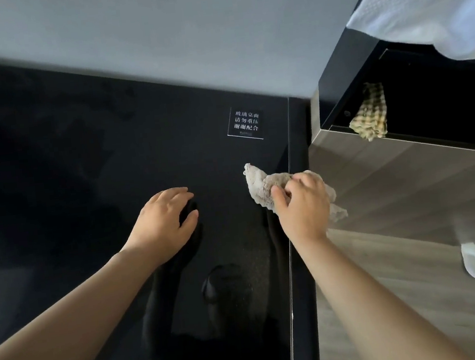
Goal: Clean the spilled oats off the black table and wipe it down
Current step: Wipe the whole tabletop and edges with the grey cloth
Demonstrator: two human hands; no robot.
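Head view: right hand (303,205) grips a bunched beige cloth (257,182) at the right edge of the black table (68,168); left hand (164,219) rests open-fingered on the top, to its left. No oats show on the glossy surface, so probably only final wiping remains.

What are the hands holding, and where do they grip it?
The right hand grips a cloth by its bunched middle; the left hand holds nothing.
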